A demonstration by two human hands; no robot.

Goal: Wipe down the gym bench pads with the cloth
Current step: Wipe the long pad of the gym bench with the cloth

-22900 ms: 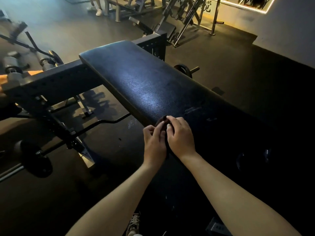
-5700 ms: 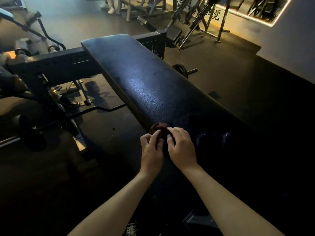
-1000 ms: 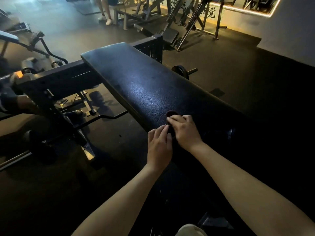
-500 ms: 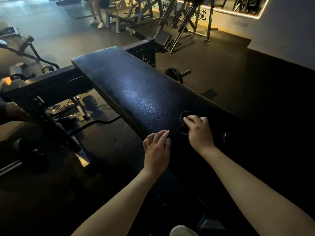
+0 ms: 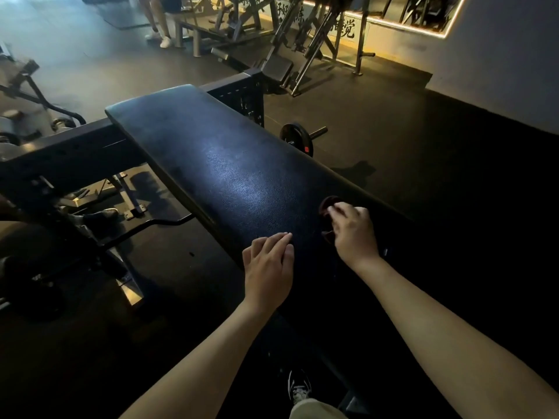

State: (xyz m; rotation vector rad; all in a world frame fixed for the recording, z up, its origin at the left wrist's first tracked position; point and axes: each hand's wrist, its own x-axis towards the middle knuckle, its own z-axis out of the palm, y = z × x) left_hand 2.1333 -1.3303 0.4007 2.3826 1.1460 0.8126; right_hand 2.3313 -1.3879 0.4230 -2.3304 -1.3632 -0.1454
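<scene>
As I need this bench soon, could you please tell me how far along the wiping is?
Done: no wiped patch shows in this light. In hand: the right hand grips the cloth on the bench pad, near end; the left hand rests flat beside. Left: likely the long stretch to the far end.

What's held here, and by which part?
The right hand grips the dark cloth, bunched under its fingers; the left hand rests on the bench pad.
</scene>
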